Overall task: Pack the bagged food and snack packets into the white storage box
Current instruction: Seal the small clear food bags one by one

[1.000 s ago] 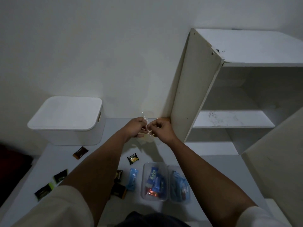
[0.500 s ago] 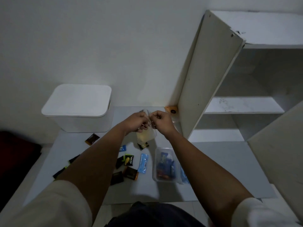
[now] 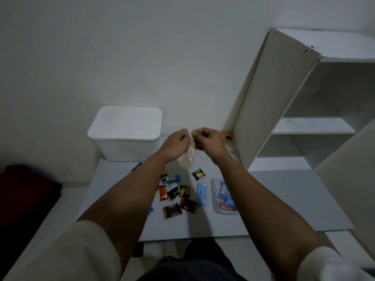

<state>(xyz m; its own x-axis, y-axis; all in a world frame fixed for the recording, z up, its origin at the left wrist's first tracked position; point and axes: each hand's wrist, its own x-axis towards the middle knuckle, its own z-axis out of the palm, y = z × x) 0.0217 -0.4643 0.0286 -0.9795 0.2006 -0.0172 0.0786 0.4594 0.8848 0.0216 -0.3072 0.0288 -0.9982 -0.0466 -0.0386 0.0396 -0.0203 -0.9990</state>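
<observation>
both hands are raised over a grey mat (image 3: 274, 199), the left hand (image 3: 176, 146) and right hand (image 3: 209, 141) pinching the twisted neck of a clear plastic bag (image 3: 187, 160) that hangs between them with pale food at its bottom. the white storage box (image 3: 125, 136) stands at the far left of the mat with its lid on. loose snack packets (image 3: 178, 194) lie scattered below the hands, beside a clear tub (image 3: 215, 197) holding blue and red packets. a white shelf unit (image 3: 316, 126) stands at the right.
</observation>
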